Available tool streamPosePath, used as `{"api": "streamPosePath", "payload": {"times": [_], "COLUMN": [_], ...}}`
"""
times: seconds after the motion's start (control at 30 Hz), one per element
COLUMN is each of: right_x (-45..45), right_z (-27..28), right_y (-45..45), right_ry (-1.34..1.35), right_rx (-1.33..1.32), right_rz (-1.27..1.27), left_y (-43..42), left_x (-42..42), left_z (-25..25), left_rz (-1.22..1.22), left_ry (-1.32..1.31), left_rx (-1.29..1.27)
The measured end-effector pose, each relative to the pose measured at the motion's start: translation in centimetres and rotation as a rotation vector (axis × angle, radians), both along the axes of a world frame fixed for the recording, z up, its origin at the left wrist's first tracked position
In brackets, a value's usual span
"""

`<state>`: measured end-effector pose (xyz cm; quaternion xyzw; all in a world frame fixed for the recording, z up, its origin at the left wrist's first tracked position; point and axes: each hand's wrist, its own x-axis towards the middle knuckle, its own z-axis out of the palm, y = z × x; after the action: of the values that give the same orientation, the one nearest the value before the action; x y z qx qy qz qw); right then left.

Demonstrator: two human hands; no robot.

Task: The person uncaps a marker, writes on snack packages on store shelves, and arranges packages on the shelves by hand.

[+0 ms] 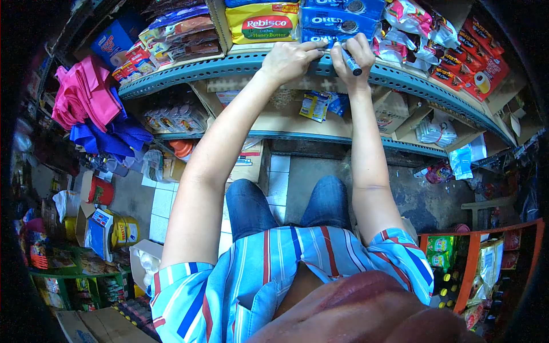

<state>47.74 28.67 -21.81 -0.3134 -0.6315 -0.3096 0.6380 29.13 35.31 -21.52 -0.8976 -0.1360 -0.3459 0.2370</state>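
Observation:
My right hand (pixel 354 62) is closed around a dark-barrelled marker pen (pixel 350 62), its round end pointing down toward me. Beside it, my left hand (pixel 290 62) rests at the shelf's front edge, fingers bent together near the tip of the marker. Whatever those fingers pinch is too small or hidden to name. Just behind both hands sit blue Oreo packs (pixel 340 26) in a stack. A yellow Rebisco cracker pack (pixel 263 24) lies to the left of them, close to my left hand.
A perforated blue-grey metal edge (pixel 229 66) runs along the shelf front. Red wafer packs (pixel 457 66) fill the right end. Pink bags (pixel 86 94) hang at left. Below, small yellow sachets (pixel 314 107) lie on a lower shelf. A yellow tub (pixel 124 230) stands on the floor.

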Motion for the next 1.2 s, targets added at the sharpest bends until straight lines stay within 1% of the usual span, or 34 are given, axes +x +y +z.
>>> {"api": "streamPosePath", "payload": {"times": [0.2, 0.27, 0.37, 0.43, 0.57, 0.73, 0.77, 0.8, 0.9, 1.0, 1.1, 1.2], "right_x": [-0.05, -0.05, 0.23, 0.45, 0.40, 0.14, 0.34, 0.34, 0.28, 0.22, 0.27, 0.12], "right_z": [0.04, -0.20, -0.22, -0.43, -0.31, -0.15, -0.01, -0.06, -0.19, -0.31, -0.25, -0.19], "right_y": [-0.36, -0.40, -0.28, -0.29, -0.32, -0.22, -0.27, -0.36, -0.35, -0.25, -0.30, -0.45], "right_ry": [-0.040, 0.012, 0.028, 0.129, 0.160, 0.140, 0.072, 0.073, 0.091, 0.039, -0.011, -0.022], "right_rx": [-0.017, -0.042, 0.027, 0.088, 0.100, 0.081, 0.102, 0.098, 0.098, 0.058, 0.023, -0.011], "right_rz": [0.026, -0.022, 0.017, 0.050, 0.017, -0.029, -0.037, -0.038, -0.016, 0.069, 0.036, 0.060], "left_y": [-0.42, -0.36, -0.33, -0.31, -0.51, -0.63, -0.54, -0.44, -0.47, -0.43, -0.33, -0.12], "left_x": [0.03, -0.01, -0.07, -0.07, -0.04, -0.08, -0.05, 0.01, 0.04, -0.04, -0.04, -0.05], "left_z": [0.24, 0.21, 0.22, 0.27, 0.35, 0.37, 0.28, 0.21, 0.15, 0.19, 0.06, -0.06], "left_rz": [0.009, 0.010, 0.057, 0.043, 0.000, -0.005, -0.006, -0.015, -0.023, -0.013, -0.019, 0.029], "left_ry": [-0.004, -0.008, 0.034, 0.021, -0.014, -0.019, -0.017, -0.027, -0.041, -0.033, -0.045, 0.006], "left_rx": [-0.015, -0.013, -0.011, -0.025, -0.036, -0.049, -0.052, -0.042, -0.036, -0.045, -0.028, -0.031]}}
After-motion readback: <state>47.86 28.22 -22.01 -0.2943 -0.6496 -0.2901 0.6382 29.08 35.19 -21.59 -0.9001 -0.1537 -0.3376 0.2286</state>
